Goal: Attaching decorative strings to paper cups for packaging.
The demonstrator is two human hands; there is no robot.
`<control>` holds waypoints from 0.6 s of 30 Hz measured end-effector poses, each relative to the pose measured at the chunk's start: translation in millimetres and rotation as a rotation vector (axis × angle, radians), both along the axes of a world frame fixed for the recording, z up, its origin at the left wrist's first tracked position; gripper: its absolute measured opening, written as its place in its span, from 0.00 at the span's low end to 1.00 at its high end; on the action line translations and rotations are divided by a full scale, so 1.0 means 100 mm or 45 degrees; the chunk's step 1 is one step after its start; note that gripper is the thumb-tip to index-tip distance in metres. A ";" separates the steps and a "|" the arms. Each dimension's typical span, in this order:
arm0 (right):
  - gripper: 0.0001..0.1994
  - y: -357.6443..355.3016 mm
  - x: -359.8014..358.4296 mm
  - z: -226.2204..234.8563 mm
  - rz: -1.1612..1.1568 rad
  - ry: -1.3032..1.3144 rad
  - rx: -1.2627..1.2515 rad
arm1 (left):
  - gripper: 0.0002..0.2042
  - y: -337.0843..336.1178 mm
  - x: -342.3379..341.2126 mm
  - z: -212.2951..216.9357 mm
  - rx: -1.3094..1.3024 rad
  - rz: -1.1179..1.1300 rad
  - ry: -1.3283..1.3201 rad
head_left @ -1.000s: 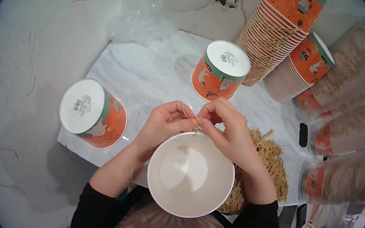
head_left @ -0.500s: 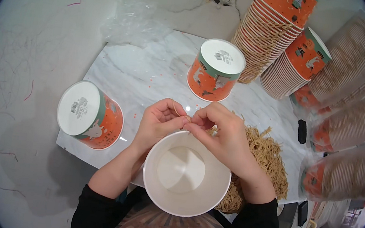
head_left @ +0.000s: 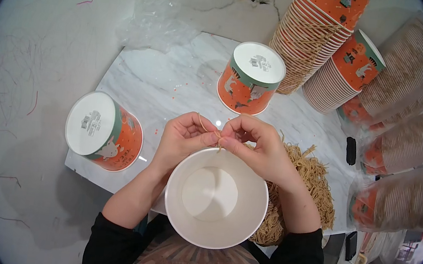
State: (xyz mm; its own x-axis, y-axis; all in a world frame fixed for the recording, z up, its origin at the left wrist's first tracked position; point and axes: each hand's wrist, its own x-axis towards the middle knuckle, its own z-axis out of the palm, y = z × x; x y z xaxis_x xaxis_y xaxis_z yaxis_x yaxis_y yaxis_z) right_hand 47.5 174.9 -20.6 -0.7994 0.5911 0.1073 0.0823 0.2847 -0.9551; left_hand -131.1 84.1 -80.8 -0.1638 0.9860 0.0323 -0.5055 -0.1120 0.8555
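Note:
A white-lined paper bucket (head_left: 199, 231) stands mouth up right in front of me. Over its far rim, my left hand (head_left: 189, 133) pinches a thin tan cord (head_left: 201, 122), whose loop rises above the fingers. My right hand (head_left: 252, 143) meets it there, thumb and fingers pressed on the same cord. A short end of the cord hangs down at the rim. What the cord does between the fingertips is mostly covered. Beside my right forearm lies a heap of tan cords (head_left: 311, 181), partly hidden by that arm.
Two upturned orange and green buckets stand on the marble table (head_left: 164, 84): one bucket (head_left: 126, 140) at the left, another bucket (head_left: 245, 94) at the back. Tall bucket stacks (head_left: 307, 38) and plastic-wrapped stacks (head_left: 406, 135) line the right. Crumpled clear plastic (head_left: 158, 25) lies at the back left.
My right fingers have shifted slightly and the thumb has straightened. A short cord end now shows below the fingertips at the rim. The bucket has barely moved.

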 end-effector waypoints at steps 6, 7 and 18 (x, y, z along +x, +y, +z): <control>0.05 -0.01 -0.01 0.02 0.008 -0.047 0.096 | 0.06 -0.01 -0.02 -0.01 0.012 -0.016 -0.019; 0.05 0.00 -0.01 0.01 0.006 -0.048 0.096 | 0.06 -0.01 -0.01 0.01 -0.013 -0.030 -0.055; 0.06 0.04 -0.01 -0.02 0.018 -0.044 -0.389 | 0.03 0.00 -0.02 0.03 -0.018 -0.068 -0.109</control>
